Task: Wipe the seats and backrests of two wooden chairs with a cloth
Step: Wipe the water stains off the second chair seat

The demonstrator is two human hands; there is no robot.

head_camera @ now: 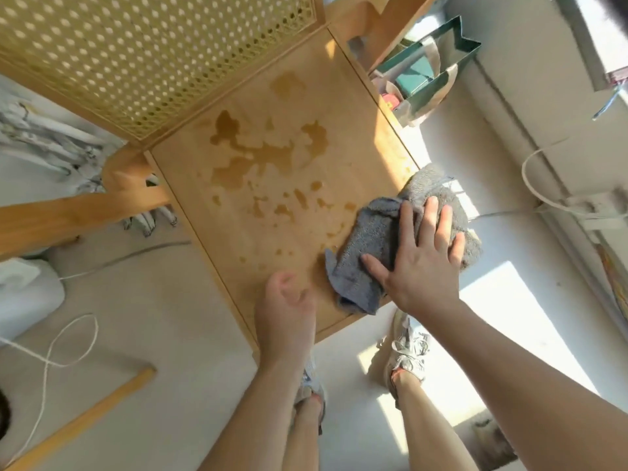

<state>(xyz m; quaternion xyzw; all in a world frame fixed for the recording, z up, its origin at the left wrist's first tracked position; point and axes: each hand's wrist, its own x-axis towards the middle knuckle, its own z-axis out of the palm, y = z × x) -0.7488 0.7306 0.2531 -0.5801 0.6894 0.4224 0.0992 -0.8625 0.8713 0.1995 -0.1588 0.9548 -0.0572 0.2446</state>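
A wooden chair fills the middle of the head view. Its flat seat point(238, 239) carries dark wet patches point(251, 164) across the centre. Its woven cane backrest point(136, 56) stands at the top left. A crumpled grey cloth point(370, 239) lies on the seat's near right corner, partly over the edge. My right hand point(421, 256) presses flat on the cloth with fingers spread. My left hand point(285, 311) hovers over the seat's front edge, fingers loosely curled, holding nothing.
A green paper bag point(438, 73) stands on the floor right of the chair. White cables point(57, 355) loop on the floor at left near a white appliance point(23, 294). A wooden stick point(85, 419) lies bottom left. My feet in sneakers point(407, 351) are below the seat edge.
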